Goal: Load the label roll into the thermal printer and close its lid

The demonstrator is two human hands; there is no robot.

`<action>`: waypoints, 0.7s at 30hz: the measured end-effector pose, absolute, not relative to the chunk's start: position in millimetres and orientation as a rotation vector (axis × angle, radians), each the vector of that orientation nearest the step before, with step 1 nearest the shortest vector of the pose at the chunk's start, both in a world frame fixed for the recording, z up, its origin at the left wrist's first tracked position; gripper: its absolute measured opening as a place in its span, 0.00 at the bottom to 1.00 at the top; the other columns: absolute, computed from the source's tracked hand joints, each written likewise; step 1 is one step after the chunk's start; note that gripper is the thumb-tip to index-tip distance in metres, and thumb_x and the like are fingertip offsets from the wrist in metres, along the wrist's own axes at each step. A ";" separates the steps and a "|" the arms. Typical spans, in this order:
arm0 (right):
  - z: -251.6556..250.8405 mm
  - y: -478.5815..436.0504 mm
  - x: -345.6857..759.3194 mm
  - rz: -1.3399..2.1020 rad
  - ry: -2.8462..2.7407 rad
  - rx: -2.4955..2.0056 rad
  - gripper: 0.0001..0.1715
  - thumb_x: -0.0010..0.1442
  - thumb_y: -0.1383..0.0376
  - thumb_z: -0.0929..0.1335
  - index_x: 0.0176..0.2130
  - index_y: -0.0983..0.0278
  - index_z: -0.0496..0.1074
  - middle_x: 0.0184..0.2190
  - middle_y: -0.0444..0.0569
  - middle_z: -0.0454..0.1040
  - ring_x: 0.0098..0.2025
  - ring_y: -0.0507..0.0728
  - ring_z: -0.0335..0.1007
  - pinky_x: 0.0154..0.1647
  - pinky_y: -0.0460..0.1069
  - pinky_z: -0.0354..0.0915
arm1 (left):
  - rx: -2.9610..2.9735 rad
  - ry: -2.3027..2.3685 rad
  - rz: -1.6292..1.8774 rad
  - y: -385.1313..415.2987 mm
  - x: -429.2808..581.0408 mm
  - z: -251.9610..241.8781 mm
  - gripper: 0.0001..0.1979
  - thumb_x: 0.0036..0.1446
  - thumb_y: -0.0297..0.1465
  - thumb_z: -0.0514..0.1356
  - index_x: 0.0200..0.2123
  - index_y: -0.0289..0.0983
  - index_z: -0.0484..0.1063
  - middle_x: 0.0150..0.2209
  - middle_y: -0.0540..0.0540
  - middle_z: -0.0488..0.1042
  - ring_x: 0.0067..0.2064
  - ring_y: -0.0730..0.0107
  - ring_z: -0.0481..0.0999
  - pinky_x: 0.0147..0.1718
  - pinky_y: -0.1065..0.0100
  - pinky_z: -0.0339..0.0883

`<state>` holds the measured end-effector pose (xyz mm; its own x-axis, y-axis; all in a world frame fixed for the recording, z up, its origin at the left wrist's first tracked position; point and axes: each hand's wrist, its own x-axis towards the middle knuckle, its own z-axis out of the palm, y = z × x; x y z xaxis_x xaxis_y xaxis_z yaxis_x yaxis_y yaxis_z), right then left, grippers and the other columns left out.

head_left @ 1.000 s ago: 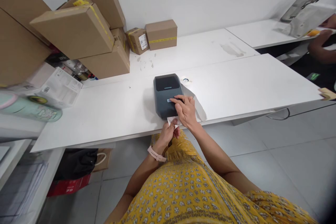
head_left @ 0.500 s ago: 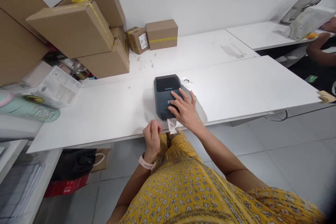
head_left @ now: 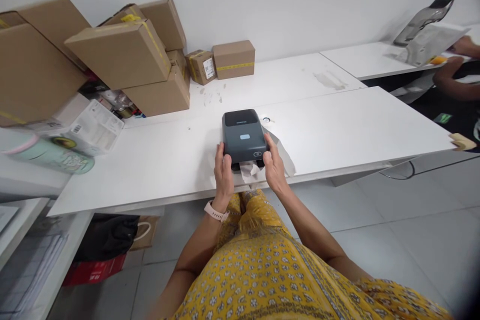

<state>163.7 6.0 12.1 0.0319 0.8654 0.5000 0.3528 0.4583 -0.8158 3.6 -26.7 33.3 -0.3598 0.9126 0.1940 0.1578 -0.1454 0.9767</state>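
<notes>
Far left, a leaning pile of brown cardboard boxes (head_left: pixel 123 52) sits against the white wall. Near the front edge of the white bench (head_left: pixel 337 130) is the small dark grey label printer (head_left: pixel 243 135), with a white paper strip (head_left: pixel 249 171) poking out its front. The left hand (head_left: pixel 224 172) grips its left front corner and the right hand (head_left: pixel 273 167) grips the right one. Grey tiled floor (head_left: pixel 393 230) below, and someone else's arm (head_left: pixel 450 77) far right.

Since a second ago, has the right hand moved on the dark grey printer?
Yes. The right hand slid off the top of the dark grey plastic printer to its right front corner, nearer the white table's front edge.
</notes>
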 end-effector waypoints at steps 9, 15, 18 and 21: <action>90.1 91.9 155.7 0.168 -1.785 -1.079 0.37 0.76 0.45 0.45 0.77 0.52 0.42 0.77 0.56 0.51 0.79 0.65 0.45 0.74 0.72 0.52 | 1.271 1.447 1.676 56.0 -21.1 63.4 0.31 0.72 0.47 0.49 0.73 0.43 0.54 0.74 0.41 0.60 0.76 0.59 0.59 0.72 0.57 0.55; 113.3 174.7 143.1 -0.106 -1.912 -1.091 0.40 0.75 0.43 0.50 0.78 0.50 0.35 0.79 0.54 0.45 0.78 0.68 0.45 0.71 0.74 0.56 | 1.292 1.706 1.278 75.7 -22.9 17.0 0.36 0.60 0.29 0.60 0.71 0.35 0.59 0.71 0.36 0.65 0.73 0.53 0.63 0.72 0.54 0.56; 128.1 205.6 142.4 -0.074 -1.958 -1.136 0.42 0.75 0.42 0.52 0.78 0.53 0.38 0.78 0.54 0.49 0.77 0.67 0.50 0.71 0.67 0.59 | 1.305 1.721 1.221 73.7 -20.5 10.1 0.35 0.60 0.31 0.61 0.70 0.38 0.60 0.67 0.37 0.71 0.68 0.52 0.71 0.69 0.52 0.62; 145.1 215.3 142.5 -0.101 -2.028 -1.159 0.45 0.73 0.40 0.55 0.78 0.55 0.39 0.77 0.57 0.52 0.77 0.69 0.49 0.72 0.68 0.57 | 1.318 1.778 1.182 73.2 -20.0 15.4 0.36 0.59 0.32 0.63 0.70 0.40 0.61 0.66 0.37 0.73 0.67 0.49 0.72 0.67 0.51 0.63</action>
<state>142.5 215.3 145.1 -0.2779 0.6974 0.6606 0.7598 0.5803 -0.2931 -20.0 73.2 15.4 -0.3081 0.9509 0.0279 0.3935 0.1007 0.9138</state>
